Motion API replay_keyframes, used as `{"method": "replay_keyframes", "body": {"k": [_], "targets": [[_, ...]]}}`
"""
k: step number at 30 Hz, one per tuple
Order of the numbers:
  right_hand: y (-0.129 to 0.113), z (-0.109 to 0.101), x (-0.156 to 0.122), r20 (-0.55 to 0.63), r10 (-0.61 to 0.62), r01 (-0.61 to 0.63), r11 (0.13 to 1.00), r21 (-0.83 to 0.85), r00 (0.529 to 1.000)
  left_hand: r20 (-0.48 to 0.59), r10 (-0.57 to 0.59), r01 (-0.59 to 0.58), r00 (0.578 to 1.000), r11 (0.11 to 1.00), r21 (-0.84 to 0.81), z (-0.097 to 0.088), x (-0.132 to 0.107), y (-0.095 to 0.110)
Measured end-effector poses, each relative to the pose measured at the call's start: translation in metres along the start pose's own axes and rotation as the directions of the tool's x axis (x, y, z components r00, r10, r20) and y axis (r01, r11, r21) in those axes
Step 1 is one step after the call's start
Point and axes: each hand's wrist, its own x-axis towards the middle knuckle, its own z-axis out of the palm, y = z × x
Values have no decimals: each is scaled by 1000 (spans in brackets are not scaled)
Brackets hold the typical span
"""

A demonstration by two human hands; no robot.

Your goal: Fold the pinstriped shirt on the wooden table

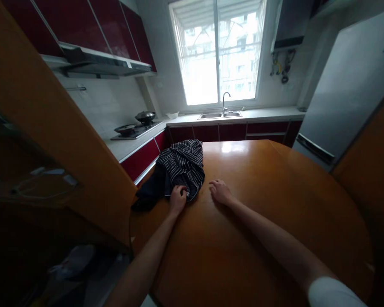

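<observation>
A black-and-white striped garment point(187, 164) lies bunched on the left part of the wooden table point(259, 221). Dark navy cloth point(152, 185) spreads out from its left side; whether it is the same piece I cannot tell. At the garment's near edge, my left hand point(178, 199) has its fingers curled onto the fabric, close to a small pale spot that may be a label. My right hand point(220, 192) is just right of the garment, apart from it, low over the tabletop, with loosely bent fingers and nothing in them.
Beyond the table, a counter holds a sink point(220, 115) with a faucet under the window. Pans point(125, 129) sit on the stove at the left. A wooden cabinet point(92, 157) borders the table on the left; a refrigerator point(345, 85) stands at the right.
</observation>
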Motion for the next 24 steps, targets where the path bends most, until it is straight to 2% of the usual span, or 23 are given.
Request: {"method": "replay_keyframes", "body": {"k": [5,8,10,13,15,18,24], "targets": [[-15,19,39,72,-29,40,988,-146,997,5,1,-1,1000,1000,-15,-1,1,0],[-22,26,58,110,-21,38,987,-157,994,-1,3,-3,1000,1000,-20,-4,1,2],[-21,25,66,107,-6,23,986,-162,994,-4,6,-6,1000,1000,-22,-6,0,5],[-6,10,67,57,49,-38,981,-192,997,13,49,-49,999,998,-42,-7,-5,16],[13,-7,58,8,93,-89,970,-225,996,52,133,-128,990,989,-79,-4,-11,26],[48,-37,33,-54,151,-160,945,-284,987,140,288,-266,947,951,-155,4,-24,44],[114,-92,-46,-128,222,-255,884,-392,967,367,483,-419,795,875,-243,17,-47,71]]}}
